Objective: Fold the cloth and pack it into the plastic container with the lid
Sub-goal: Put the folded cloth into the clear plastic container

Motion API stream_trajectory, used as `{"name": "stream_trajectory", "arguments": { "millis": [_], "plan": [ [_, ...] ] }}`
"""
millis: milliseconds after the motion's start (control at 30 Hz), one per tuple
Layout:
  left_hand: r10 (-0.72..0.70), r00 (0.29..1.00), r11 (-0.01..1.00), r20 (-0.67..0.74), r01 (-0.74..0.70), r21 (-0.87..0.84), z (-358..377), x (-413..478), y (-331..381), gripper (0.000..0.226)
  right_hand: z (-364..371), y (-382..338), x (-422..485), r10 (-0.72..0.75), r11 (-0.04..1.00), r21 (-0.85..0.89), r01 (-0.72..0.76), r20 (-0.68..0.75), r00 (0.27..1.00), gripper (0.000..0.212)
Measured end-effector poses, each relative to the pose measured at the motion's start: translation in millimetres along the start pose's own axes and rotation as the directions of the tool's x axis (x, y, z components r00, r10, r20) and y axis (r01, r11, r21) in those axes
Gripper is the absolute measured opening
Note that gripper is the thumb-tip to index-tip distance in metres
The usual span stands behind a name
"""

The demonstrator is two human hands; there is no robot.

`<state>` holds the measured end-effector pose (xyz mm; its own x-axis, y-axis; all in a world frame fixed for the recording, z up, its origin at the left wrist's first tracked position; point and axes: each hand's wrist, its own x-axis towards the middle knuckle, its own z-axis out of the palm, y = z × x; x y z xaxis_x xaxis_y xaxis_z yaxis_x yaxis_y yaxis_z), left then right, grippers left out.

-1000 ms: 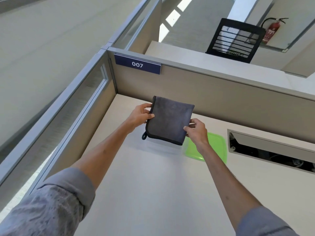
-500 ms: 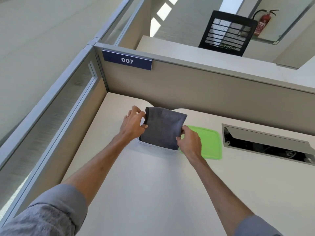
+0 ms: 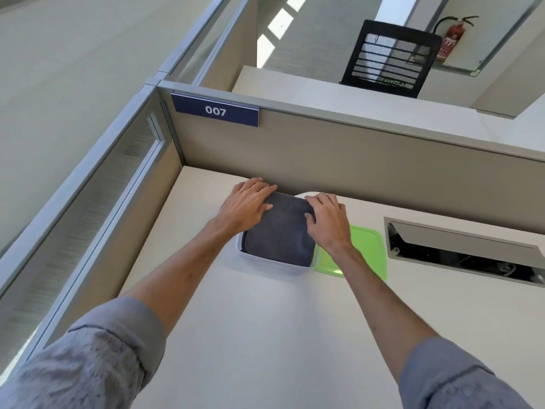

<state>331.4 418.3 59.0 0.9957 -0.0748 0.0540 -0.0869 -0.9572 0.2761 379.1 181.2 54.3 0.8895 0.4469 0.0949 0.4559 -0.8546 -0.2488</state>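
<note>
Head view shows me the folded dark grey cloth (image 3: 278,231) lying flat inside the clear square plastic container (image 3: 244,255), which sits toward the far edge of the pale desk (image 3: 265,335), just short of the beige partition wall (image 3: 354,160). My left hand (image 3: 246,206) lies flat on the cloth's far left corner, fingers spread and gripping nothing; my right hand (image 3: 327,221) does the same on the far right corner, fingers slightly curled with the tips on the fabric. I read both palms as pressing the cloth below the rim so a lid can seat. The translucent green plastic lid (image 3: 368,252) lies flat on the desk just beside the container's right side, partly under my right wrist, kept close for the next reach. To its right, an open cable hatch (image 3: 460,249) is cut into the desk.
</note>
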Motion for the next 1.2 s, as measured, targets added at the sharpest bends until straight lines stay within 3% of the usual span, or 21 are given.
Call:
{"name": "stream_trajectory", "arguments": {
  "millis": [167,300,467,667,800,967,1100,1200],
  "plan": [
    [0.113,0.977,0.993,-0.183,-0.103,0.063,12.2,-19.2,1.6,0.023,20.6,11.1,-27.9,-0.215,0.959,-0.228,0.168,-0.202,0.956,0.029],
    [0.194,0.966,0.972,-0.168,-0.167,0.167,34.1,-38.6,-1.3,0.019,36.4,17.6,-41.2,-0.32,0.919,-0.297,0.26,-0.175,0.931,0.014],
    [0.156,0.968,0.969,-0.195,-0.112,0.219,47.6,-43.1,2.1,0.026,34.9,13.0,-33.0,-0.274,0.92,-0.304,0.246,-0.052,0.96,0.04],
    [0.049,0.959,0.987,-0.279,-0.004,0.161,48.0,-45.0,6.1,0.032,31.9,14.9,-37.1,-0.261,0.938,-0.261,0.227,-0.106,0.959,0.038],
    [0.01,0.972,0.991,-0.233,0.021,0.13,47.4,-46.6,4.5,0.027,34.1,12.9,-42.5,-0.238,0.945,-0.248,0.213,-0.074,0.969,0.047],
    [-0.018,0.979,0.996,-0.201,0.035,0.085,41.9,-47.3,6.2,0.041,28.1,14.7,-52.1,-0.189,0.971,-0.167,0.17,-0.104,0.976,0.059],
    [-0.045,0.97,0.998,-0.239,0.053,0.027,35.7,-53.7,11.7,0.049,21.6,32.6,-67.8,0.002,1.0,0.02,0.003,-0.241,0.971,0.073],
    [-0.053,0.968,0.999,-0.245,0.054,-0.001,33.2,-56.8,17.0,0.048,21.6,48.7,-86.8,0.17,0.983,0.102,-0.15,-0.237,0.956,0.069]
  ]
}}
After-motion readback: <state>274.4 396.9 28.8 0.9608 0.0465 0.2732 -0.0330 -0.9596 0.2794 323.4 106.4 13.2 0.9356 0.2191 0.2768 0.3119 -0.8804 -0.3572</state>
